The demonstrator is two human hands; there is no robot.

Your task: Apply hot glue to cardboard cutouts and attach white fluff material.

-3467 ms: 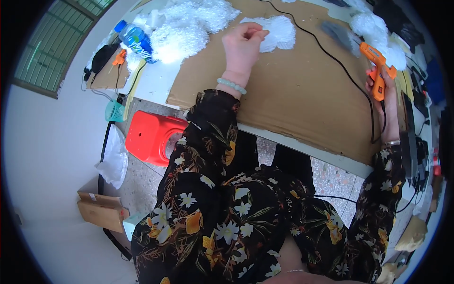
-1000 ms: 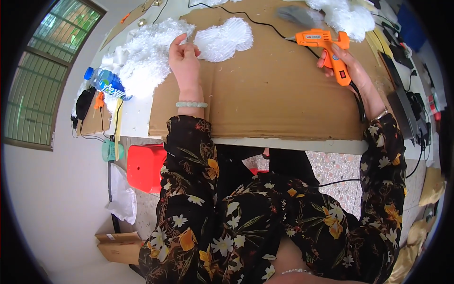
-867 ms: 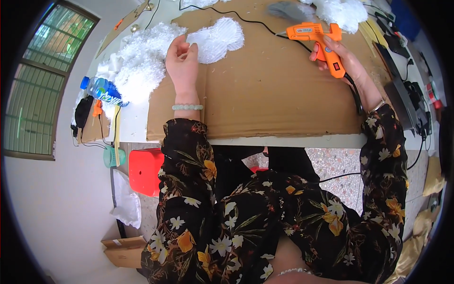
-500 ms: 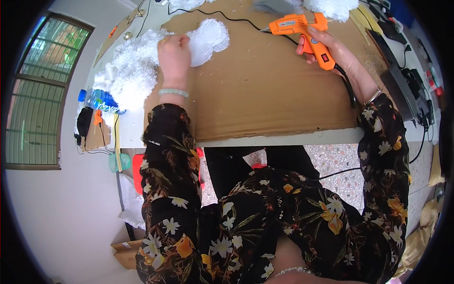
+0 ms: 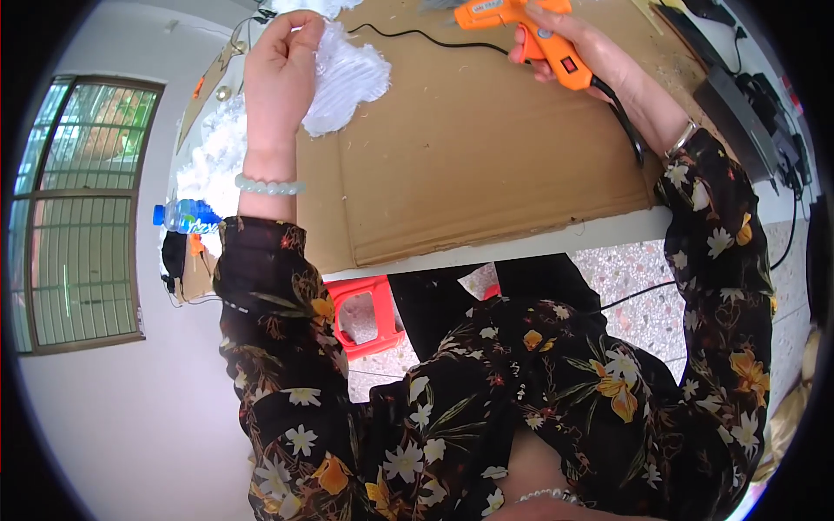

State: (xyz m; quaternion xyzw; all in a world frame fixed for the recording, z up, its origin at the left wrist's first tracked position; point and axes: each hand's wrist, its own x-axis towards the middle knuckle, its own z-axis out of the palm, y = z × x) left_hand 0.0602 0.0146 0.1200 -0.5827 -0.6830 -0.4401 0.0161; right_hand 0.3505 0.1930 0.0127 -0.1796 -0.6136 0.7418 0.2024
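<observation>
A white ruffled, fluffy-edged piece (image 5: 350, 82) is at the far left part of a brown cardboard sheet (image 5: 486, 156). The fingers of my left hand (image 5: 282, 74) are pinched together at its upper left edge, though the fingertips themselves are partly hidden. At the far right, my right hand (image 5: 578, 48) is wrapped round the handle of an orange glue gun (image 5: 556, 52). Its nozzle points left and is raised above the cardboard. The gun's black cord hangs down beside my right wrist.
White fluffy material (image 5: 217, 156) is heaped left of my left forearm. Beside it lies a blue-labelled bottle (image 5: 187, 217). A black cable (image 5: 426, 36) crosses the far cardboard. Dark equipment (image 5: 738, 122) stands at the right edge. A red stool (image 5: 365, 317) is below the table.
The view has shifted. My left hand and the white piece have come left in the picture, and the piece now overlaps the black cable. The glue gun stays in my right hand.
</observation>
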